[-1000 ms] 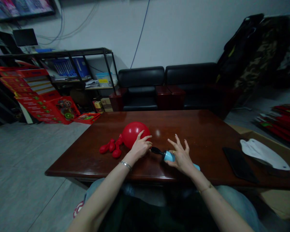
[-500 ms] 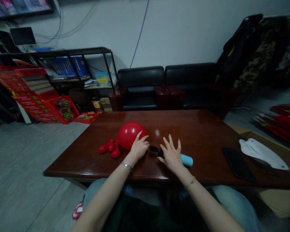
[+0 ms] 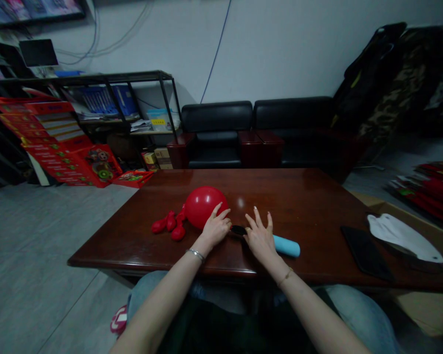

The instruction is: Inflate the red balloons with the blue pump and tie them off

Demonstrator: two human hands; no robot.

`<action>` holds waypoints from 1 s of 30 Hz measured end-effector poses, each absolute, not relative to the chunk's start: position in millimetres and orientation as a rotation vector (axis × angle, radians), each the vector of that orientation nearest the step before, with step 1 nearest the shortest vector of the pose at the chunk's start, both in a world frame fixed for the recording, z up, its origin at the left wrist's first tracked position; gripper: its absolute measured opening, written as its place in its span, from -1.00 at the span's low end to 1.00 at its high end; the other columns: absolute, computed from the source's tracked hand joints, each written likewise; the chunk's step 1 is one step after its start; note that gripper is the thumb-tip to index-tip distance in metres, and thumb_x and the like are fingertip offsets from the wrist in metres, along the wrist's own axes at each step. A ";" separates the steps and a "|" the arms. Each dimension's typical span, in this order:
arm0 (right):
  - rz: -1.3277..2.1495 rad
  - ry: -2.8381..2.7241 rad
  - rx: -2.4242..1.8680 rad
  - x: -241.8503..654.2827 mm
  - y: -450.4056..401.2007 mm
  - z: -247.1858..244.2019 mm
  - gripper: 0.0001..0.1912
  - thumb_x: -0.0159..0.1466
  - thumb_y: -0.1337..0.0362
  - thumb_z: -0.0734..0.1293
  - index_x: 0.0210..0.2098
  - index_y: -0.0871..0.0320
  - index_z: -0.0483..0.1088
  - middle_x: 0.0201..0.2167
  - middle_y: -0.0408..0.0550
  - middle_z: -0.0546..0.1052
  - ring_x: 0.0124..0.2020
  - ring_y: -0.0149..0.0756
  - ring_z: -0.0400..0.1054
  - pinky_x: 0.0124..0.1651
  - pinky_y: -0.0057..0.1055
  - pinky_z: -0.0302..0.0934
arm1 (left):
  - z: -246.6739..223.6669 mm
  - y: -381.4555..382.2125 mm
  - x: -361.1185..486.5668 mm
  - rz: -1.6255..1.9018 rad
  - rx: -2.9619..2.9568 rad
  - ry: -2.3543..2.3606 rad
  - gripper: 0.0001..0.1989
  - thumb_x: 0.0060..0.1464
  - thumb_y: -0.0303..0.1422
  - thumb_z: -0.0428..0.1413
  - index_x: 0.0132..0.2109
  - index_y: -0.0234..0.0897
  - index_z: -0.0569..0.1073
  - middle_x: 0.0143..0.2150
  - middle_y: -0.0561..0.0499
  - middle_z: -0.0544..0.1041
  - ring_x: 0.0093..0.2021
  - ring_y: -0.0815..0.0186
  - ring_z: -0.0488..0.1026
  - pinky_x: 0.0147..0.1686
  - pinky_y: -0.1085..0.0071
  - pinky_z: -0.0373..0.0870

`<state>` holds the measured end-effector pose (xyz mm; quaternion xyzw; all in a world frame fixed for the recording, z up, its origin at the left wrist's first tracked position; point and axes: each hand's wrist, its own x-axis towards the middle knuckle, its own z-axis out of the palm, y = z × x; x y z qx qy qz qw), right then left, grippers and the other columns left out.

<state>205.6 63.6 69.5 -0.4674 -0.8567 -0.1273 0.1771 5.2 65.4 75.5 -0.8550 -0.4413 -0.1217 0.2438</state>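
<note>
With left hand [image 3: 216, 230], pinching red balloon [image 3: 204, 202] at neck, beside black nozzle [image 3: 238, 230]; with right hand [image 3: 260, 241], clamping blue pump [image 3: 287, 246] over bench [image 3: 280, 191], upper fingers [image 3: 258, 219] apart.

You have dim, cool light, with glints on the red balloon [image 3: 202, 209] and tabletop [image 3: 280, 196], coats [image 3: 393, 98] in shadow, edges stretched and blurred.

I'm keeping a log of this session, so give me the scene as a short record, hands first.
Left hand: at the near right side of the large red balloon
Right hand: over the blue-and-black pump, grip partly hidden
Pump direction: black end toward the left hand
Left of large balloon: smaller red balloons
Surface: brown table
</note>
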 end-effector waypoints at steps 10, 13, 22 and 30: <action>-0.379 -2.459 -1.318 207.9 63.0 67.5 -0.77 0.27 0.31 0.27 -0.24 0.13 0.59 0.29 -0.02 0.32 0.45 0.10 -0.22 0.38 0.21 -0.72 | 74.3 65.5 4.8 -0.294 -2.326 -1.127 -0.84 0.22 -0.46 0.08 -0.26 -0.28 0.57 -0.26 0.00 0.64 0.22 0.15 0.38 0.42 -0.08 -0.24; -0.383 -2.457 -1.310 207.9 64.1 65.1 -0.76 0.28 0.30 0.26 -0.23 0.14 0.59 0.29 -0.02 0.32 0.45 0.09 -0.25 0.38 0.21 -0.73 | 71.8 66.8 4.4 -0.295 -2.317 -1.143 -0.83 0.22 -0.46 0.08 -0.29 -0.29 0.57 -0.29 0.00 0.64 0.22 0.15 0.39 0.43 -0.06 -0.23; -0.442 -2.450 -1.299 208.5 65.9 63.3 -0.76 0.29 0.29 0.25 -0.26 0.14 0.59 0.26 -0.04 0.36 0.45 0.08 -0.23 0.39 0.21 -0.71 | 66.5 69.3 4.0 -0.313 -2.286 -1.179 -0.83 0.19 -0.47 0.10 -0.33 -0.31 0.57 -0.31 -0.01 0.64 0.21 0.12 0.40 0.42 -0.07 -0.20; -0.420 -2.461 -1.288 211.2 67.3 63.4 -0.78 0.27 0.28 0.28 -0.26 0.13 0.59 0.28 -0.02 0.33 0.45 0.08 -0.24 0.39 0.22 -0.71 | 73.4 65.3 6.0 -0.292 -2.309 -1.177 -0.84 0.21 -0.46 0.10 -0.28 -0.28 0.57 -0.24 -0.02 0.64 0.23 0.15 0.37 0.43 -0.09 -0.27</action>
